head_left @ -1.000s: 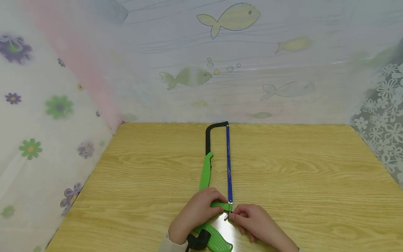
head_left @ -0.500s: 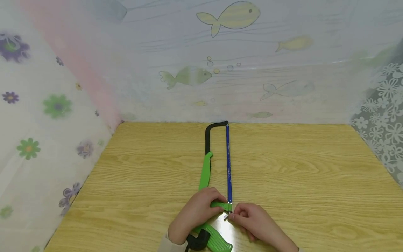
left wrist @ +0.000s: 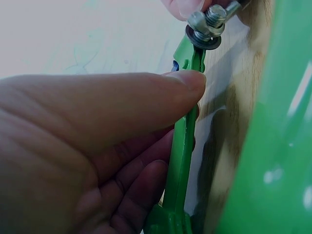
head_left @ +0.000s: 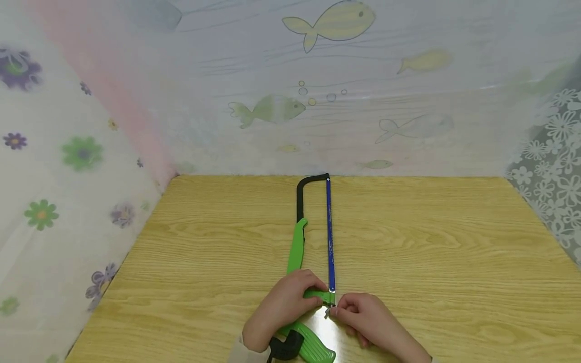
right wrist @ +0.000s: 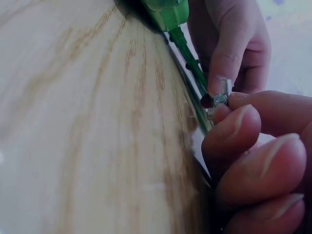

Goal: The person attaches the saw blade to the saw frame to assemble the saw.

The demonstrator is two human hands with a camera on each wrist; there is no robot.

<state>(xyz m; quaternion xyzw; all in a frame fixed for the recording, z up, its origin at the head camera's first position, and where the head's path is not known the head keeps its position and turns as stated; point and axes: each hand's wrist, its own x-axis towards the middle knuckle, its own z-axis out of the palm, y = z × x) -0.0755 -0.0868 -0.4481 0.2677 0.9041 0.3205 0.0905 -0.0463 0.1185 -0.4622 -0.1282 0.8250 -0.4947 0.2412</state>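
Observation:
A hacksaw (head_left: 297, 247) with a green and black frame lies on the wooden table, its blue blade (head_left: 330, 237) on the right side. My left hand (head_left: 290, 305) pinches the green front arm (left wrist: 181, 161) of the frame between thumb and fingers, close below the blade's near end. At that end, a metal wing nut (left wrist: 207, 24) sits on a threaded bolt over a dark washer. The thumb and fingertips of my right hand (head_left: 369, 320) pinch the wing nut, partly covering it. The ribbed green handle (head_left: 313, 345) shows below my left wrist.
The wooden table (head_left: 431, 242) extends to both sides of the saw. A fish-patterned sheet (head_left: 345, 126) hangs behind it, and a flower-patterned one (head_left: 59, 181) on the left. Beside the left sleeve (head_left: 248, 352) is a black curved piece (head_left: 287, 347).
The wing nut's visible wing has turned slightly in my right fingertips. My left hand and the saw stay in place.

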